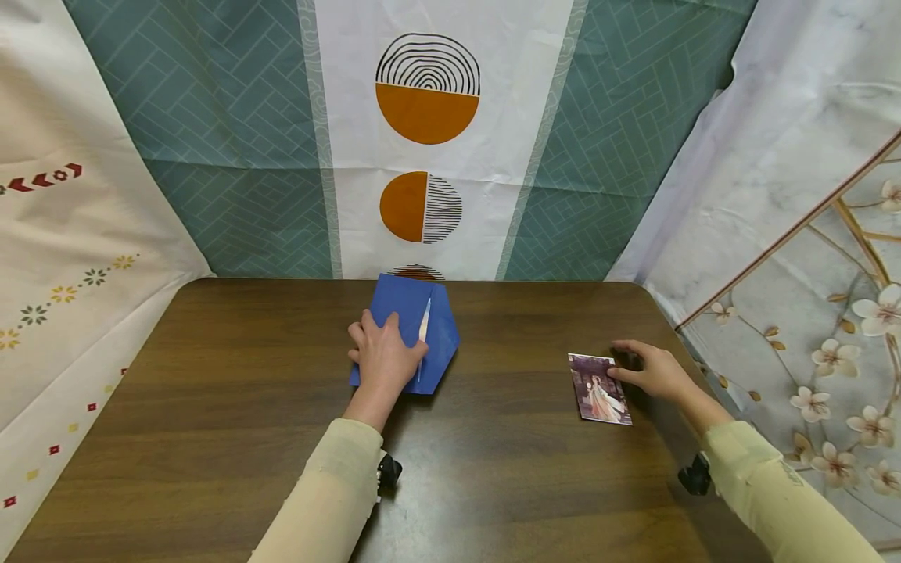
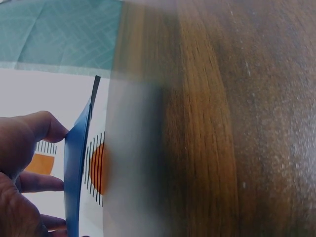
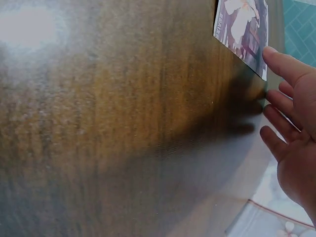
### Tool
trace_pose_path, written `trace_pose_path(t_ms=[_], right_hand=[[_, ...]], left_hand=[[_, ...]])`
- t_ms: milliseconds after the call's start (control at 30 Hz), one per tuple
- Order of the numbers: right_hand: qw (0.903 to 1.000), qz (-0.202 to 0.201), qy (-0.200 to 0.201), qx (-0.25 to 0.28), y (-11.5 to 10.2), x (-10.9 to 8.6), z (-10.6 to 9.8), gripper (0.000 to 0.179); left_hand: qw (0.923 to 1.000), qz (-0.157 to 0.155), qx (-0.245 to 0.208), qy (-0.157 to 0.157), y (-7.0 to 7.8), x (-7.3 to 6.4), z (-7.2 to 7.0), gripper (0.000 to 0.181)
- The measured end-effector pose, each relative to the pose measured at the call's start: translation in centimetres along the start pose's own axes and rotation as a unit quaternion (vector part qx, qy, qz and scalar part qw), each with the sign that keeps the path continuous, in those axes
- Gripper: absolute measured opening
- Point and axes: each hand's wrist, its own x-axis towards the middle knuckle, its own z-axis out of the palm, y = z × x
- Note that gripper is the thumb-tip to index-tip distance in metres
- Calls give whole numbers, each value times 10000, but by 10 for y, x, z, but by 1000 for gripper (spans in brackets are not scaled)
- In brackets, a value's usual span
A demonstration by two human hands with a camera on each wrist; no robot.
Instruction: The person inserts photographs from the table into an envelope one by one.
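A blue paper envelope [image 1: 399,301] is in my left hand [image 1: 383,352] near the table's far edge, with a white strip [image 1: 425,322] showing through a slit in its face. In the left wrist view the envelope [image 2: 76,158] appears edge-on, off the table, with thumb and fingers spread against it. A small printed photo card [image 1: 597,391] showing a figure in a pale dress appears to lie on the table to the right. Beside its right edge is my right hand [image 1: 655,371], fingers extended and apart. Its thumb is at the edge of the card [image 3: 247,29]; contact is hard to tell.
The brown wooden table [image 1: 493,469] has a patterned cloth [image 1: 415,156] hanging behind its far edge. A cream cloth [image 1: 84,258] borders the left side, and a floral cloth [image 1: 795,352] the right. Each wrist carries a small dark camera.
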Motion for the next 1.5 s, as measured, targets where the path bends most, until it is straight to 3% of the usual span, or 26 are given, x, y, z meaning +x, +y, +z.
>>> trace_pose_path(t_ms=[467,1133,1500], right_hand=[[9983,-145,262,502,-1,-4,7,41],[9983,-313,286,398,-5,-4,11,39],[9956,-542,670,356,-11,-6,16,33]], left_hand=[[10000,-13,91,-29,2,1,2,70],[9999,-6,101,-82,4,0,2,71],[9999,-2,104,-59,3,-1,1,71]])
